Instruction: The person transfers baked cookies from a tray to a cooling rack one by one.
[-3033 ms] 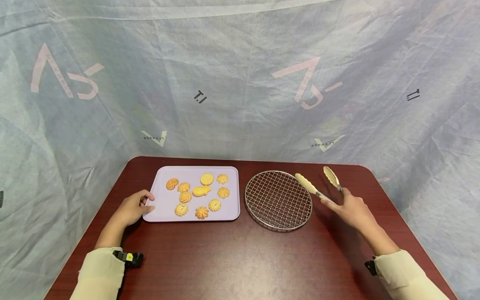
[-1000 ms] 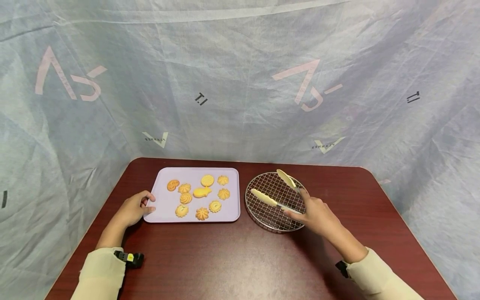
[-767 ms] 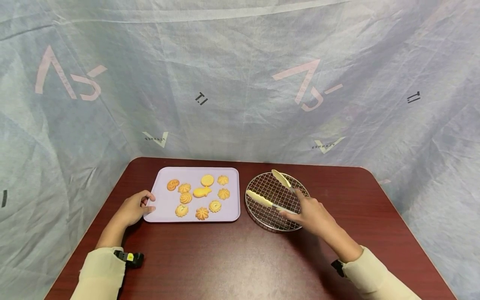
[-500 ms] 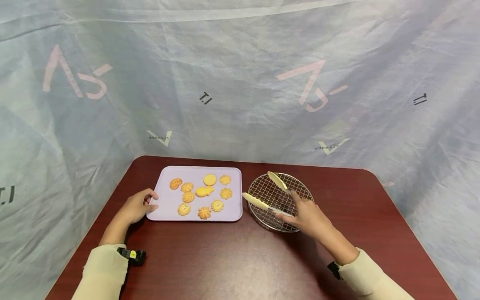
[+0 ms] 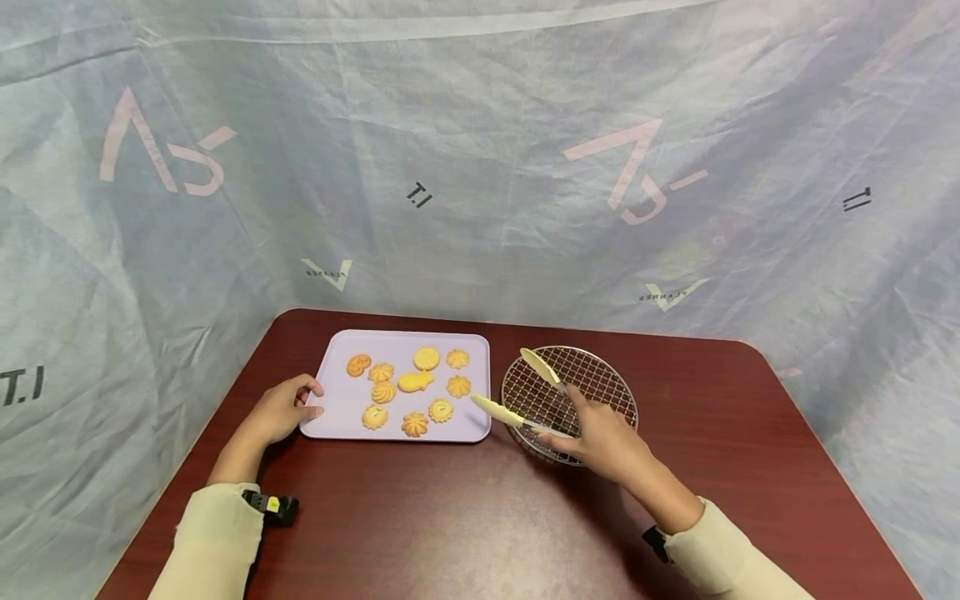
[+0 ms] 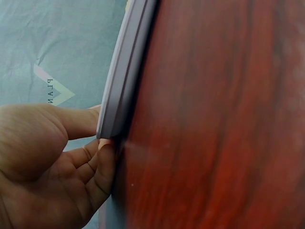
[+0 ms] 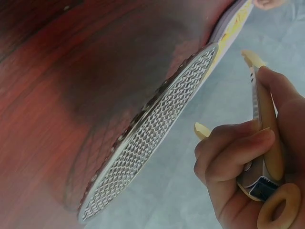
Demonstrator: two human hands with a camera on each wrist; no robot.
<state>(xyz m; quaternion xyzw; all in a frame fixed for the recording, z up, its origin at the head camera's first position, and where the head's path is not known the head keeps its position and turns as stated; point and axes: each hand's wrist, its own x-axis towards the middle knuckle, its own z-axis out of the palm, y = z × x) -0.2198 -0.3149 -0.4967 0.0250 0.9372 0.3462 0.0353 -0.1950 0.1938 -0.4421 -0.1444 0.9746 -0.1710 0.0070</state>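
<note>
Lilac and stiff-looking, the rectangular tray (image 5: 337, 417) rests on the left of the dark wood tabletop (image 5: 420, 517); the person's left hand (image 5: 277, 412) pinches its left rim near the front corner, a sound spot for steadying it. The golden cookies (image 5: 415, 382) lying on it look light, dry and liable to crumble, so I'd judge a gentle squeeze across their sides safest. The right hand (image 5: 603, 442) grips the pale-tipped tongs (image 5: 501, 412), arms spread wide, one tip above the tray's right rim. Just right of the tray, the round wire rack (image 5: 592, 375) leaves a narrow gap. Smooth tabletop stretches toward the person; grey fabric (image 5: 480, 167) hangs behind the far edge.
</note>
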